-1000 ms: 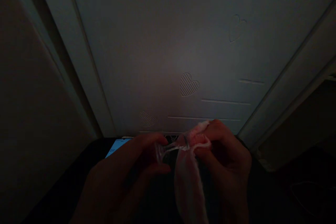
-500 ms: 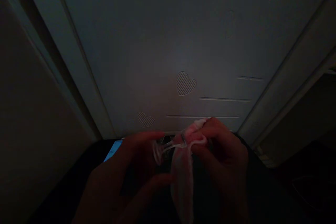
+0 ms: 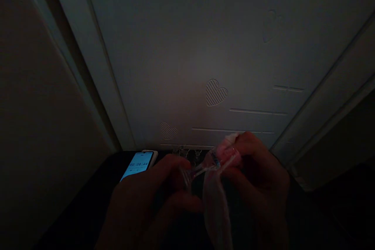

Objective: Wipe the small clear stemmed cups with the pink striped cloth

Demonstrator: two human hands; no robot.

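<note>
The scene is very dark. My left hand (image 3: 152, 199) pinches a small clear plastic piece (image 3: 193, 172) between thumb and fingers. My right hand (image 3: 258, 179) is closed on the upper end of a thin pale pink bag or film (image 3: 216, 203), which hangs down between the two hands. The clear piece meets the pink film at my right fingertips. What the clear piece is I cannot make out.
A phone (image 3: 137, 164) with a lit blue screen lies on a dark surface just left of my left hand. Behind stands a pale panel (image 3: 187, 47) with embossed hearts (image 3: 216, 92) and lines. Small metal clips (image 3: 187, 151) sit at its foot.
The view shifted a little, so more of the phone's screen shows. Both hands keep the same hold on the clear piece and the pink film.
</note>
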